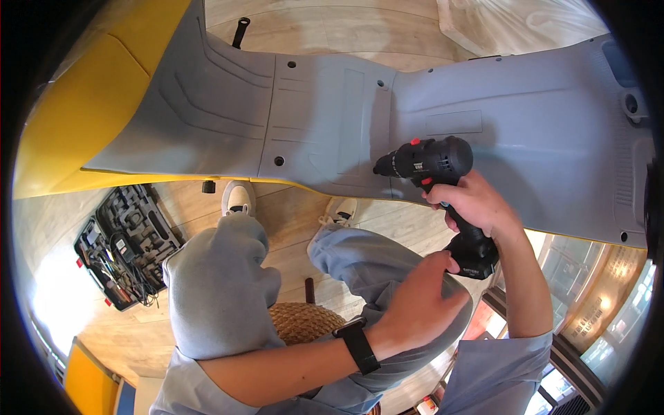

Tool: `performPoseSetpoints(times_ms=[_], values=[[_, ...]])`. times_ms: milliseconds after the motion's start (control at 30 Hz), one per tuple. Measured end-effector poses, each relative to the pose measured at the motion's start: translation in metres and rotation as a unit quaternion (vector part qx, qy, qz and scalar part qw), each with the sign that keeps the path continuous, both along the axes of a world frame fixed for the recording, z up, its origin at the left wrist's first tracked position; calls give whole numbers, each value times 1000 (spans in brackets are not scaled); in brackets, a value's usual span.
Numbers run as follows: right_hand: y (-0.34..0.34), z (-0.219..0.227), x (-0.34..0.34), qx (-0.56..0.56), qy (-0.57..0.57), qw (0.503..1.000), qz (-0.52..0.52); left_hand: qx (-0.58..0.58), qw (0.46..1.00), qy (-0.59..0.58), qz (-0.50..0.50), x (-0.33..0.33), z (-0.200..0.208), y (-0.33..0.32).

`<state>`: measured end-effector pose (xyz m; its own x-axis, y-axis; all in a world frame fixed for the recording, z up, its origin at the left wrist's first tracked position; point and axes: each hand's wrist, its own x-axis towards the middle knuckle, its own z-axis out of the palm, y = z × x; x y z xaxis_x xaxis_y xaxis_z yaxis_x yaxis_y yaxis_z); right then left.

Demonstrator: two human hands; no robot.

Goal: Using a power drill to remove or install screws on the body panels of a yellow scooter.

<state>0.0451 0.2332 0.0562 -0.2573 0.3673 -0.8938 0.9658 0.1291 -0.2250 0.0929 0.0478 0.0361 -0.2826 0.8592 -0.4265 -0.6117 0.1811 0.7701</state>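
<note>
My right hand [477,200] is wrapped round the grip of a black cordless drill [432,159] with red switches. The drill points left, its chuck end low over a grey plastic footboard panel [315,117] edged in yellow, apparently from a scooter. Whatever lies right under the chuck tip is hidden. My left hand [425,301], a black watch on its wrist, has its fingertips closed at the corner of the drill's battery base. Dark round screw holes show in the panel, one near its front edge [279,161] and another toward the back [291,64].
On the wooden floor at left lies an opened black tool case [128,245] with tools and a coiled cable. A yellow body panel [90,104] rises at far left. My legs and a woven stool seat [304,323] are below. Plastic sheeting [526,24] covers something behind.
</note>
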Motion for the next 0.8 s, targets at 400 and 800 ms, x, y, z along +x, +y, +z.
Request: performPoseSetpoints(times_ms=[400,800], values=[[-33,20,69,20,166,949,-268,-68,873,-445,187,-45,-66,61],[-32,14,80,-69,143,945,-287,143,785,-562,219,-21,-86,77]])
